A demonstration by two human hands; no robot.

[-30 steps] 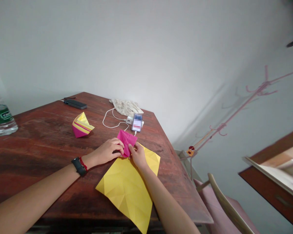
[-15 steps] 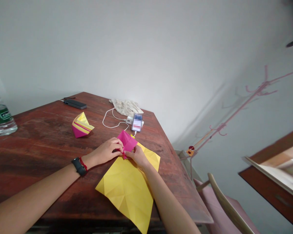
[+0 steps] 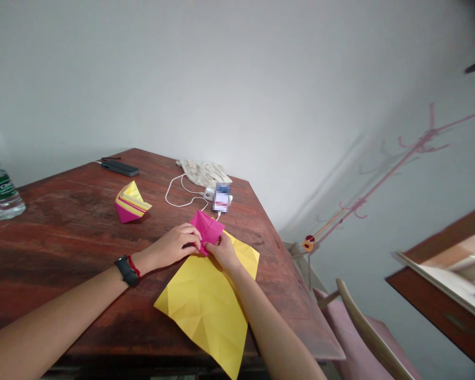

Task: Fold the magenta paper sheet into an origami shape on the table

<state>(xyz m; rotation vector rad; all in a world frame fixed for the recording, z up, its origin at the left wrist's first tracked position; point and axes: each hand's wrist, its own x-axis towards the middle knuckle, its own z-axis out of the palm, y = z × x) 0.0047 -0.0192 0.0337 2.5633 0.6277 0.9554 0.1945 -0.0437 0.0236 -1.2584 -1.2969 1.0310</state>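
Note:
Between my two hands is a folded piece of pink origami paper (image 3: 209, 227), its pointed end facing away from me. My left hand (image 3: 185, 240) pinches its left lower edge. On the other side my right hand (image 3: 223, 251) grips it with the thumb on top near the lower tip; some of its fingers are hidden behind the paper. Beneath the hands lies a large creased sheet of yellow paper (image 3: 206, 301), partly covered by my right forearm. A folded pink and yellow paper piece (image 3: 131, 203), with several layers, stands further left.
A phone (image 3: 221, 198) on a white cable lies beyond the hands, with a crumpled pale cloth (image 3: 203, 172) behind it. At the back left is a dark power bank or similar slab (image 3: 120, 168). A water bottle (image 3: 2, 192) stands far left; a pink chair (image 3: 352, 332) is at right.
The lower part of the pink paper looks flatter and more spread between the fingers now. My right thumb has shifted slightly to the right. The yellow sheet stays in place.

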